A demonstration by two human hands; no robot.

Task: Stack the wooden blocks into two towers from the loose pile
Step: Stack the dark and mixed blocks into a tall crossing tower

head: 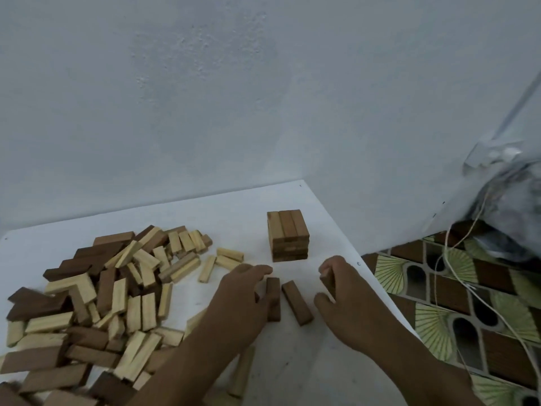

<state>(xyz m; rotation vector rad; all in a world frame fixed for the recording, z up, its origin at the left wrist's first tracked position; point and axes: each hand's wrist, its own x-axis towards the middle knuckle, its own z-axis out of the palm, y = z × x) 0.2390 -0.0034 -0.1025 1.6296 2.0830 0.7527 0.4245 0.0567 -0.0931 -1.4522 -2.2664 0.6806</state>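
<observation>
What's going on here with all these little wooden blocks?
A person is building towers from the blocks on a white table. One short tower already stands near the far corner. The left hand touches a dark block, another dark block lies loose beside it, and the right hand holds a third. The loose pile sits at the left.

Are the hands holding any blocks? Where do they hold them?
Yes. The right hand pinches a dark brown wooden block near its upper end. The left hand curls its grip round another dark brown wooden block's side.

Left hand (238, 297) and right hand (348, 300) low, fingers curled, each in a grip.
</observation>
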